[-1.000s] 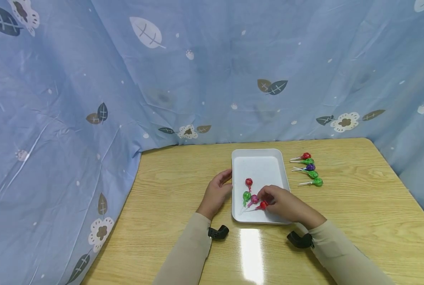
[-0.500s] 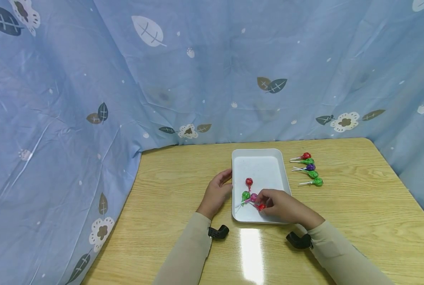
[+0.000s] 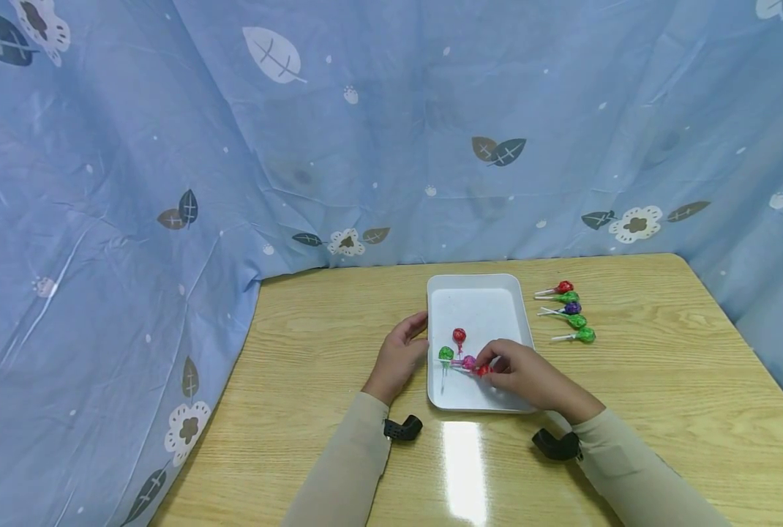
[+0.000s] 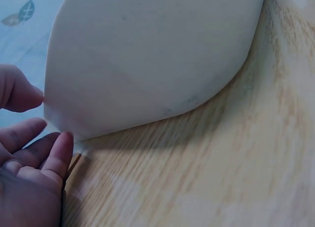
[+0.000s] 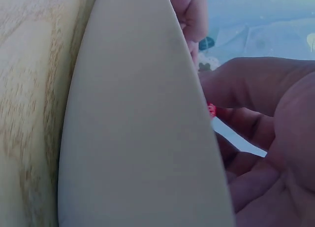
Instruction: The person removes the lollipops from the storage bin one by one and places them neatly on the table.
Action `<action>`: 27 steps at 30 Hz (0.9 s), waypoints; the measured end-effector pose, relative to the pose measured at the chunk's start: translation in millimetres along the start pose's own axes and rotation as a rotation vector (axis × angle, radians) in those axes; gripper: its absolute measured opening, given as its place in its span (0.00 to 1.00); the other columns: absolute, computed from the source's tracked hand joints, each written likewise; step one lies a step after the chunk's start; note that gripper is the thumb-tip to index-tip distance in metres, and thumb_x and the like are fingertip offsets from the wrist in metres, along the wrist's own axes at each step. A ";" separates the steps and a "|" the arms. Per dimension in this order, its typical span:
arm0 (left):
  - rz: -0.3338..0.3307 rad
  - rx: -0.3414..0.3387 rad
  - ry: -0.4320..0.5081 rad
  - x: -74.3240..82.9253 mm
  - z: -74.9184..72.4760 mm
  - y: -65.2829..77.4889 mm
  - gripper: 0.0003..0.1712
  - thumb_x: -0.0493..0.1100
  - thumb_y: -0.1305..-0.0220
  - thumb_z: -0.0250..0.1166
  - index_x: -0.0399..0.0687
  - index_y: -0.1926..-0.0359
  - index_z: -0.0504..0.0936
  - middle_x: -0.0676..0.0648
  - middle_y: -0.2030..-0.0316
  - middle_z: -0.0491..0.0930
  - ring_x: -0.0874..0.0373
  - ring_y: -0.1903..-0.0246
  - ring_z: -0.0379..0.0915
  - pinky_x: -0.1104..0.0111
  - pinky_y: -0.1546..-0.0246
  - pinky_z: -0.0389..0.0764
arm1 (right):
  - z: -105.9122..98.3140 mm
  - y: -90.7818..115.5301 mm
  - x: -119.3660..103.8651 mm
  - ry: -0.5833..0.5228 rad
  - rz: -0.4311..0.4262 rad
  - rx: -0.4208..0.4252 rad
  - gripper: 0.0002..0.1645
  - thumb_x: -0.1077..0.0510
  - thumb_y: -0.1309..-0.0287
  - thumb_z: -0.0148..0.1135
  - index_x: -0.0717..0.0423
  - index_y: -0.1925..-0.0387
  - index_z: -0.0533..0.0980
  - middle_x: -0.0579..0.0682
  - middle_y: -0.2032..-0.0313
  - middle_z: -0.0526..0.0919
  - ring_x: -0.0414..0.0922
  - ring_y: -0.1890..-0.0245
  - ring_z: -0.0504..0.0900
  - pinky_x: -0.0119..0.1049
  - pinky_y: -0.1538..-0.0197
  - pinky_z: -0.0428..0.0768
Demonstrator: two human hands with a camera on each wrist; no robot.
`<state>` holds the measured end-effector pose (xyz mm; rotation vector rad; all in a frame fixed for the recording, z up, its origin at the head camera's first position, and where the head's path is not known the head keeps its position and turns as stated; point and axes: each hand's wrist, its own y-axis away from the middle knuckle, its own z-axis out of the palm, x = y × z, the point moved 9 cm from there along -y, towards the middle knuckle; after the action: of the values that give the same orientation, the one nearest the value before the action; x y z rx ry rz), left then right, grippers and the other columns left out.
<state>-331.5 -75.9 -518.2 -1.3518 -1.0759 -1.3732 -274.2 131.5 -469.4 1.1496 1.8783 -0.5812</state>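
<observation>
One pinched red lollipop [image 3: 483, 371] has moved up the tray [image 3: 477, 304], shiny, partly hidden.

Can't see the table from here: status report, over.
Left hand at left edge of white tray. Right hand pinches red lollipop inside. Pink lollipop close beside it, possibly in the way.

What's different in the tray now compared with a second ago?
The green lollipop has shifted left and slightly away from the person; the pink lollipop's stick has swung to point left. The right hand pinches the nearer red lollipop, now slightly farther up the tray. The farther red lollipop and left hand stayed put.
</observation>
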 end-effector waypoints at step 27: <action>-0.015 0.000 -0.029 -0.3 0.3 -0.1 0.34 0.33 0.27 0.62 0.40 0.22 0.72 0.44 0.27 0.75 0.53 0.29 0.72 0.62 0.32 0.77 | -22.5 5.1 2.7 -0.084 0.028 0.149 0.12 0.65 0.31 0.73 0.58 0.49 0.83 0.49 0.55 0.86 0.49 0.60 0.83 0.36 0.60 0.83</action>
<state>-331.5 -75.6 -518.5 -1.3699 -1.1074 -1.3683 -279.6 151.7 -459.3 1.2261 1.7688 -0.7528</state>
